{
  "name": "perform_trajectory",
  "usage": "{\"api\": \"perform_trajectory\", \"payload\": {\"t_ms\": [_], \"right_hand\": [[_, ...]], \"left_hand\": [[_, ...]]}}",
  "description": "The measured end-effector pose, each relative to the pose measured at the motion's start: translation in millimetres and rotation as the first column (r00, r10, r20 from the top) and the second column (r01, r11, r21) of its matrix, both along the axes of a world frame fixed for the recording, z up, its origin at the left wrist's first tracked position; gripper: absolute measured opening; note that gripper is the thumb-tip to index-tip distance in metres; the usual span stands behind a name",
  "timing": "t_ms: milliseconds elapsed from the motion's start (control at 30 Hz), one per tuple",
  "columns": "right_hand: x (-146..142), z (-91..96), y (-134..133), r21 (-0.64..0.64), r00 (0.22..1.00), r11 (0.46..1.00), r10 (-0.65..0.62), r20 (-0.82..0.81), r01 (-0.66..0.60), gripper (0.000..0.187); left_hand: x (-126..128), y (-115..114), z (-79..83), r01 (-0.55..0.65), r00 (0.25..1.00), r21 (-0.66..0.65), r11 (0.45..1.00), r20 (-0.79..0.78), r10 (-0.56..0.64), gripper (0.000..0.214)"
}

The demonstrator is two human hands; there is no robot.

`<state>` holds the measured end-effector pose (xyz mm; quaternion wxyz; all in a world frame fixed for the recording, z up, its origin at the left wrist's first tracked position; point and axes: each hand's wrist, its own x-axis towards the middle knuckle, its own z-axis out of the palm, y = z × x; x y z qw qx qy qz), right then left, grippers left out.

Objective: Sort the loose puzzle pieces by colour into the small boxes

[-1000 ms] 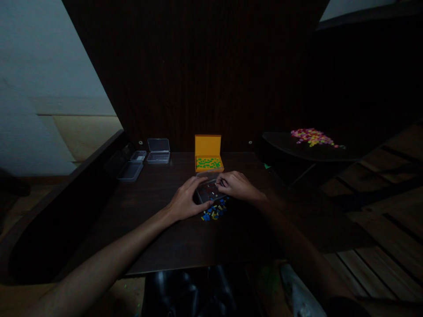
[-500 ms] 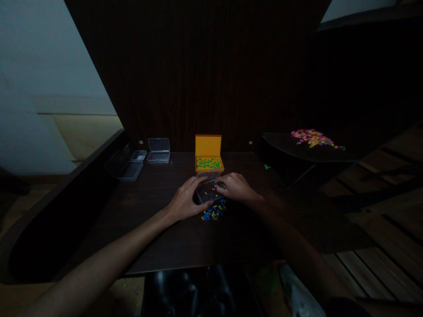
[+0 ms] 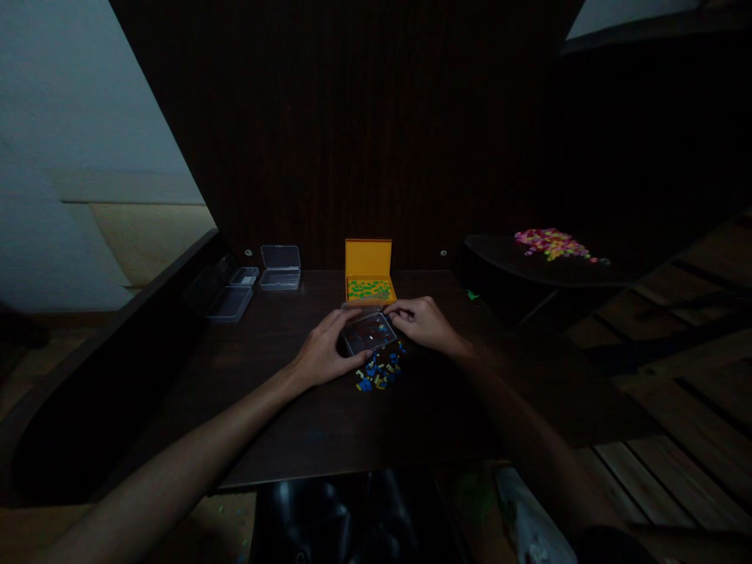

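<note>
The clear box (image 3: 359, 337) sits on the dark table (image 3: 276, 439), between the two hands, just on the near side of the open yellow box (image 3: 369, 257). It lies to the right of the left hand (image 3: 326, 348), and this hand is the nearer one: it holds the box, thumb by the near edge, fingers by the far edge. The right hand (image 3: 421, 321) has its fingertips close together by the far right corner; I cannot tell if they pinch a tiny bit. The box looks longer from side to side, and it is turned a little, so its right end points right and away. The heap of blue and yellow bits (image 3: 379, 377) lies just beside its near edge
</note>
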<state>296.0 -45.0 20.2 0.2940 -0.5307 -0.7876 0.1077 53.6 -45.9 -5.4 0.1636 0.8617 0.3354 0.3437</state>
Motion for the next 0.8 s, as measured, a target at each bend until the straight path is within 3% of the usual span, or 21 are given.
{"api": "perform_trajectory", "payload": {"t_ms": [167,367,800], "right_hand": [[2.7,1.9,1.8,-0.079,1.0,0.997,0.006,-0.004,-0.007,0.021],[1.2,6.9,-1.5,-0.301,0.968,0.951,0.14,0.21,-0.073,0.021],[-4.6,13.9,-6.1,-0.368,0.936,0.927,0.197,0.291,-0.08,0.018]], "left_hand": [[-4.3,7.2,0.4,-0.071,0.997,-0.003,0.997,-0.018,0.071,0.062],[-7.0,11.7,0.7,-0.109,0.994,0.021,0.994,-0.02,0.109,0.059],[-7.9,12.3,-1.3,-0.105,0.994,0.044,0.994,-0.02,0.106,0.062]]}}
